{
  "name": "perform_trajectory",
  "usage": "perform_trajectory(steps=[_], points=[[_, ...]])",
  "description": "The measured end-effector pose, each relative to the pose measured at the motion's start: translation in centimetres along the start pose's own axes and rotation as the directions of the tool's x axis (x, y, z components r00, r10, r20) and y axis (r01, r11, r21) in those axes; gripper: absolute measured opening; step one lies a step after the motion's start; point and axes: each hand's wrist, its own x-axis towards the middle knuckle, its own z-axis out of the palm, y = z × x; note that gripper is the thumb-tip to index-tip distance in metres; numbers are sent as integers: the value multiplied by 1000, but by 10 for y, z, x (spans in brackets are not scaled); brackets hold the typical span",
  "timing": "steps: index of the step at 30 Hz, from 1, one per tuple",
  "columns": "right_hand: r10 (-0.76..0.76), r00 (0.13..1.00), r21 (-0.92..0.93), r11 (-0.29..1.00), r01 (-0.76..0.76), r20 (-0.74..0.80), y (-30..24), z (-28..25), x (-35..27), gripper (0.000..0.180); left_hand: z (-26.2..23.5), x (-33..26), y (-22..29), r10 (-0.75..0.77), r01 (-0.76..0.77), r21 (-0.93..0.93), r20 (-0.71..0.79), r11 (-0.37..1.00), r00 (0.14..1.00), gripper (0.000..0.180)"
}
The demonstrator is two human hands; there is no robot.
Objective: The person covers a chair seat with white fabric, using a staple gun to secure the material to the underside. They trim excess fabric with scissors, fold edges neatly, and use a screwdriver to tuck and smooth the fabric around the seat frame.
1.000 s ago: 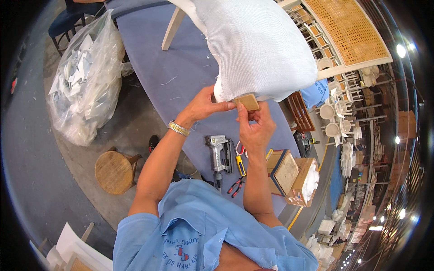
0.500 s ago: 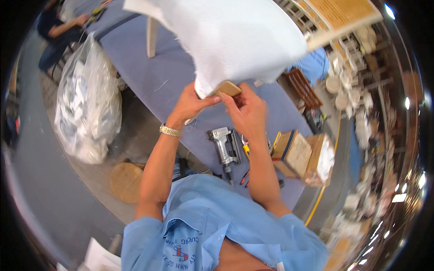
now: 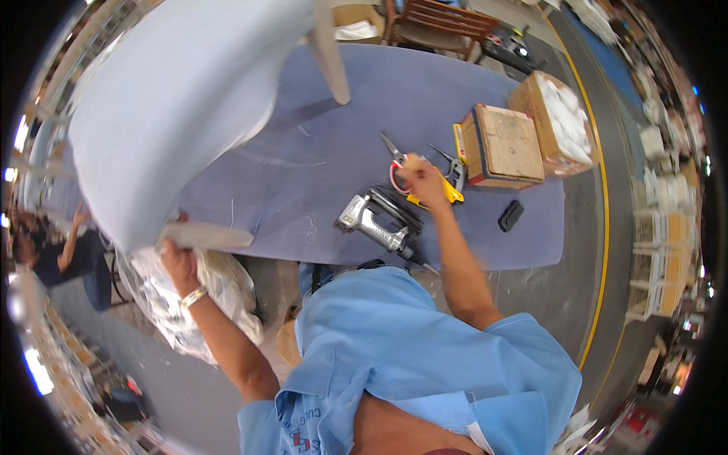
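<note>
Upper left of frame: chair (image 3: 174, 106), large, covered in smooth pale blue-grey fabric, curved in a deep sweep; whitish edging along its lower right side, pale legs (image 3: 216, 236) jutting out. Left hand (image 3: 179, 262) closed around the chair's lower corner, beside one leg. Right hand (image 3: 426, 186), mid-frame, blurred, over scissors (image 3: 391, 145) and a yellow-handled tool (image 3: 453, 194); fingers bent, cannot tell whether pinching anything. Silver staple gun (image 3: 375, 226) near, on blue-grey tabletop (image 3: 485, 246).

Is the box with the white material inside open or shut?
Open: white material is visible inside the cardboard box, with no lid covering it.
</note>
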Motion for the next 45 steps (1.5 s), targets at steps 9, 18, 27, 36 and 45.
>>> perform_trajectory(steps=[9,18,27,36,45], points=[[-89,996,-566,820,87,24,12,31,-36,21,5,13,33,-35,-21,217,250,976,968,82],[-277,961,-789,595,154,-21,23,159,-104,49,5,59,56,-66,-32,284,328,958,942,97],[-502,805,-856,516,-15,-316,35,121,-71,35,-13,46,35,-84,97,-16,369,995,926,83],[-664,705,-830,521,197,-250,104,97,-69,26,23,40,21,380,-395,124,134,910,915,65],[-751,660,-879,295,374,28,100,71,-53,9,47,38,23,394,-416,176,147,892,907,51]])
